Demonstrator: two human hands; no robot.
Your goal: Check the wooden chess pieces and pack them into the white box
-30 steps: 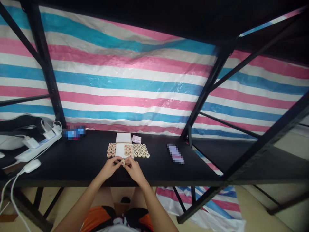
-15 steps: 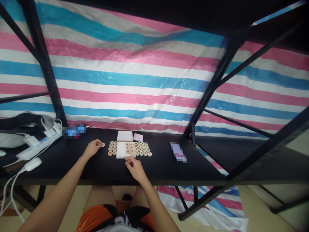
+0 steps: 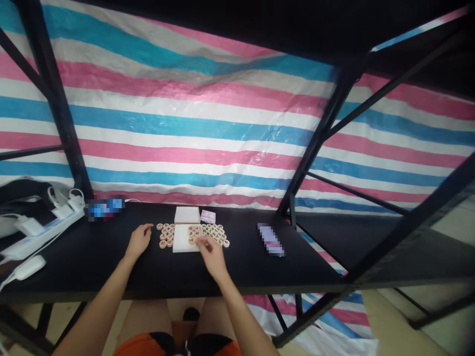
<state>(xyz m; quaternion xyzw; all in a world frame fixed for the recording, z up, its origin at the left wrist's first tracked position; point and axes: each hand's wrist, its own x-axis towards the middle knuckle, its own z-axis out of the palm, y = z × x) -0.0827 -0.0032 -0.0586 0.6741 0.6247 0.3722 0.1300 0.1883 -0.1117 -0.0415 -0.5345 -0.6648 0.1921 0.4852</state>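
Note:
My left hand point(image 3: 140, 240) rests at the left of the round Chinese chess pieces with red characters point(image 3: 166, 235). Its fingers are stretched out and hold nothing. The nearest piece point(image 3: 159, 226) lies just off its fingertips, at the left end of the back row. A white open box point(image 3: 180, 239) sits in the middle, with several red-marked pieces point(image 3: 193, 231) in its right part. My right hand point(image 3: 212, 254) is at the box's front right corner, its fingertips closed on a Chinese chess piece there, mostly hidden by the fingers. Dark-marked pieces point(image 3: 217, 231) lie right of the box.
Behind the box stands its white lid point(image 3: 187, 214), beside a small pinkish paper packet point(image 3: 208, 216). A blurred phone point(image 3: 271, 240) lies to the right. A power strip point(image 3: 44, 230) with plugs and cables fills the left side. Black metal posts point(image 3: 315, 143) frame the desk.
My left hand has let go of a piece, which now lies beside the red-marked group. My right hand has moved from the box's front edge onto a piece in its corner. The view has shifted slightly.

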